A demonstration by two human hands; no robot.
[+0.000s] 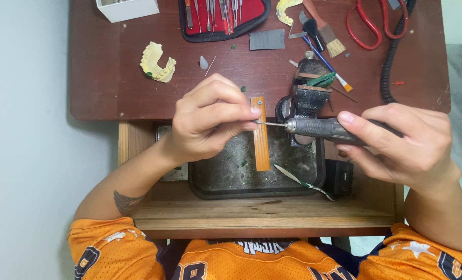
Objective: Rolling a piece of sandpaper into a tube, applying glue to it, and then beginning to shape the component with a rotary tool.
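Left hand (pixel 207 122) fingers pinching the thin bit (pixel 271 124), right hand (pixel 402 142) fingers wrapped around grey handpiece (pixel 324 129), both hands held level above tray (pixel 210 184).

I see a dark brown wooden table (pixel 112 93) carrying a yellow dental cast (pixel 157 62), a red instrument case (pixel 223 18), a white box (pixel 127 8), red-handled scissors (pixel 376 23), a brush (pixel 327 36) and a small vise (pixel 310 93). Below its edge, an open wooden drawer (pixel 262 212) holds a dusty black tray (pixel 226 173).

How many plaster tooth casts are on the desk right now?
2. One plaster tooth cast lies on the desk's left side; another sits at the top edge beside the red instrument case, partly cut off. More may lie outside the view.
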